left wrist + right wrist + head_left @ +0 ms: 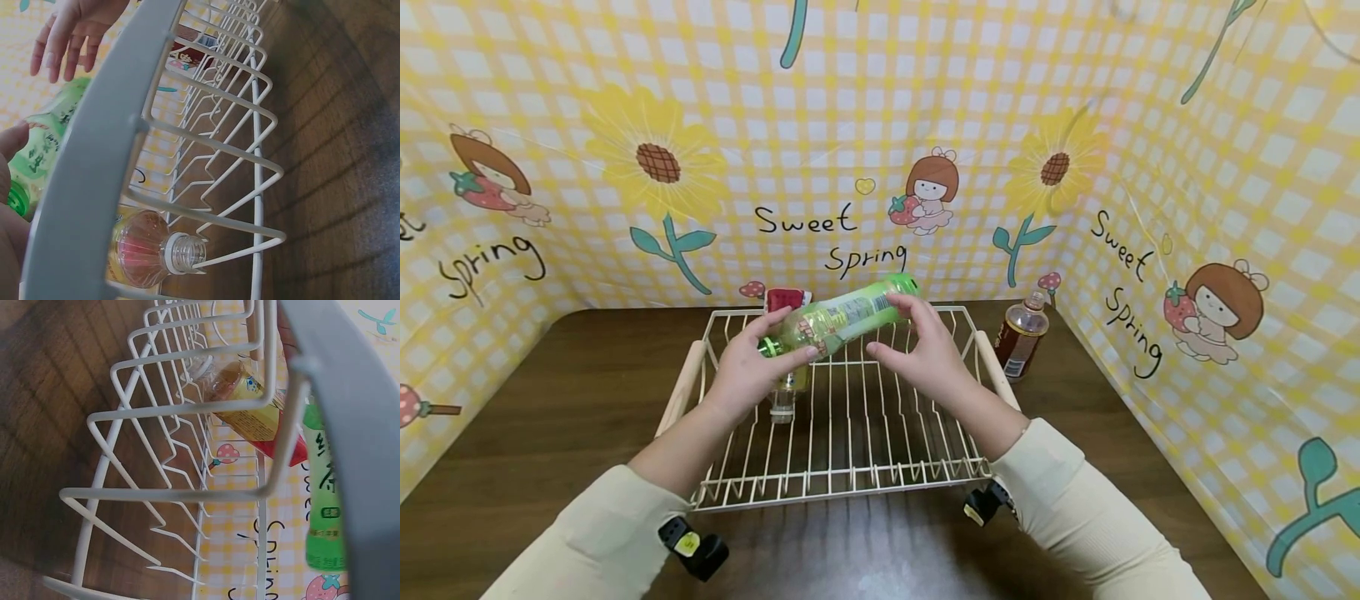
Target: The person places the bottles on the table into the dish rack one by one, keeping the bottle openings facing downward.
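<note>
My left hand (751, 367) holds a clear green plastic drink bottle (857, 317) by its green-capped end, thumb on the near side. The bottle is tilted above a cream wire rack (850, 477), its base up to the right. By the base is my right hand (928, 350), fingers spread; in the left wrist view that hand (75, 31) is apart from the bottle. Below the left hand, a second bottle with a red and yellow label (259, 422) lies on the rack. Its capless neck (187, 253) points toward me, and part of it is hidden.
To the right of the rack, an amber bottle with a brown label (1021, 337) stands upright and capless on the dark wood table (572, 417). Wooden handles (997, 371) run along the rack's sides. A yellow checked cloth (820, 150) hangs behind and at both sides.
</note>
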`<state>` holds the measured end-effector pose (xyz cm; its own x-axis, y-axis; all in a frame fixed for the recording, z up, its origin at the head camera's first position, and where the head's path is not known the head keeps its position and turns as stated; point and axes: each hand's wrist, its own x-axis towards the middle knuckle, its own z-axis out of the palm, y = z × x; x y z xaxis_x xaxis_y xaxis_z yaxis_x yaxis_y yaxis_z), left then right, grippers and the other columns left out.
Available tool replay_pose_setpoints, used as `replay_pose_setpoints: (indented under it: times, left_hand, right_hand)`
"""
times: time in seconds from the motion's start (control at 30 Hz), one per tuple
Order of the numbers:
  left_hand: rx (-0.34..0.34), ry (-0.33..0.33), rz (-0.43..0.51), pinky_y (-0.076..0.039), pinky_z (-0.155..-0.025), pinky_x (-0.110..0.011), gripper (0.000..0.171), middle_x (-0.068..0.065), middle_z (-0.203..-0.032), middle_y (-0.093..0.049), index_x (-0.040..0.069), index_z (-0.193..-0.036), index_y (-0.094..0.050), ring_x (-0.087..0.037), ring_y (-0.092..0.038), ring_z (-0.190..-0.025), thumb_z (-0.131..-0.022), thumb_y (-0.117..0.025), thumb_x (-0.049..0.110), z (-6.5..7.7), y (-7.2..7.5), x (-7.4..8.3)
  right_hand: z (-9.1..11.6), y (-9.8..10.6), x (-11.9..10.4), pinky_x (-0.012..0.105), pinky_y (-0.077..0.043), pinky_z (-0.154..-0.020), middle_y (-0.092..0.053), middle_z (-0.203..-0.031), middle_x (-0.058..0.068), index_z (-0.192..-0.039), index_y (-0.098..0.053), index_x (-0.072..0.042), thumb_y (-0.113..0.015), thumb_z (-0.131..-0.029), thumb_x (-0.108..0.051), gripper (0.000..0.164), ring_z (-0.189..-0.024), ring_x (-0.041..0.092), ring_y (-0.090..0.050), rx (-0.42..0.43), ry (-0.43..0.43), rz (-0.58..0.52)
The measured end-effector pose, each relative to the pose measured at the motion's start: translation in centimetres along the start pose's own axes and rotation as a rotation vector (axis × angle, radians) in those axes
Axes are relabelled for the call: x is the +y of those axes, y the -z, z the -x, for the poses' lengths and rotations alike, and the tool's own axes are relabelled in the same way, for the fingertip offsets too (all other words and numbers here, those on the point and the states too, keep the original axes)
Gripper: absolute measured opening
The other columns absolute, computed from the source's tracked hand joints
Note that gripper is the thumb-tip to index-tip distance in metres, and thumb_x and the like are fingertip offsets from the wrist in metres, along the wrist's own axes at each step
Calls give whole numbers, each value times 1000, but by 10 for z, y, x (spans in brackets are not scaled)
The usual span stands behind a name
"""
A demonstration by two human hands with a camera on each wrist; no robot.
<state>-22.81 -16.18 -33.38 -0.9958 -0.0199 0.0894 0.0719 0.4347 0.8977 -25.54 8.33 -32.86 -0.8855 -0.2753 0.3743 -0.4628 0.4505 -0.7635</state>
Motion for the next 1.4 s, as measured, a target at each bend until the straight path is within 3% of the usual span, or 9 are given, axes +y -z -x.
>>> replay_pose_setpoints:
  times: [0.13,0.27,0.47,0.6,0.77,0.93,1.4]
  left_hand:
    - [35,-9,67,-51,-76,-17,81,-17,-148,-42,17,-153,-35,-29,-53,-116,-86,-77,32,2,0,2]
    - [52,-32,115,-49,-73,-12,79,-17,-148,-42,17,-153,-35,-28,-53,-115,-86,-76,30,4,-1,4]
    - [32,-42,104,-51,-72,-18,77,-18,-143,-47,13,-149,-37,-27,-54,-111,-86,-76,29,5,-2,3]
    - [-11,-59,107,-52,-75,-21,75,-20,-140,-48,11,-147,-35,-32,-54,-120,-86,-76,27,4,-5,2]
    - [-72,-71,116,-56,-77,-30,80,-21,-136,-48,18,-151,-31,-39,-53,-127,-86,-76,23,2,-9,-1]
    - [-116,-55,92,-56,-78,-38,83,-22,-137,-46,23,-153,-28,-42,-52,-128,-86,-76,25,2,-12,-3]
    - [-133,-90,47,-55,-90,-47,84,-26,-130,-47,16,-148,-25,-49,-48,-130,-84,-79,24,4,-14,-3]
  right_hand:
    - [-2,-4,2,49,-42,-106,-51,-133,15,-138,-49,-9,-76,-84,-20,61,-123,30,-48,-31,-92,-59]
    - [-3,-7,2,52,-41,-107,-50,-142,17,-142,-45,-10,-73,-86,-25,64,-131,35,-47,-96,-185,-111]
    - [-4,-12,1,51,-44,-105,-46,-148,17,-150,-35,-13,-71,-88,-26,73,-136,36,-45,-114,-258,-217]
    - [-5,-17,-3,52,-45,-104,-43,-149,20,-154,-26,-12,-70,-88,-20,80,-135,39,-45,-102,-258,-323]
    - [-6,-25,-9,51,-42,-108,-42,-150,23,-156,-15,-14,-69,-89,-12,86,-136,40,-45,-98,-272,-483]
    - [-7,-34,-16,48,-45,-106,-48,-145,22,-156,-12,-19,-68,-89,-11,88,-132,38,-50,-67,-283,-565]
    - [-9,-50,-24,42,-54,-92,-53,-136,19,-156,-7,-24,-77,-83,-15,101,-118,36,-58,-2,-283,-485]
